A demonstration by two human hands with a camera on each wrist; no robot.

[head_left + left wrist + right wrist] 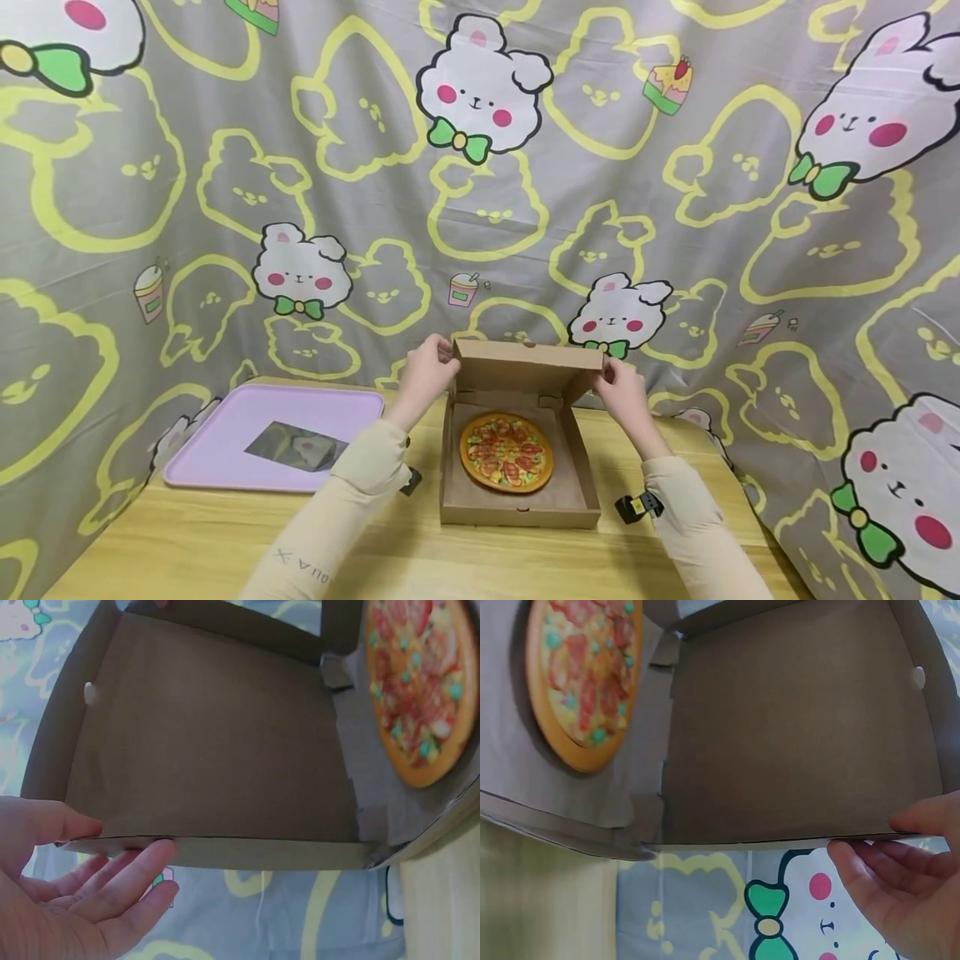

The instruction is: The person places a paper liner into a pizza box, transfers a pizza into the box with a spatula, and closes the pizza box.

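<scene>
A cardboard pizza box [517, 514] stands on the wooden table with its lid [525, 375] raised and tilted over the back. Inside lies a round pizza [507, 452] with red and green toppings, in the left part of the base. My left hand [431, 371] pinches the lid's left side edge near its front corner, thumb inside and fingers outside, as the left wrist view shows. On the opposite side, my right hand [907, 877] pinches the lid's right edge between thumb and fingers. Small slots show in the lid's front flap.
To the left on the table [187, 550] lies a purple tray [225, 417] with a dark, shiny flat rectangle [288, 446] on it, partly behind my left sleeve. A grey patterned curtain [495, 233] hangs behind the table and along both sides.
</scene>
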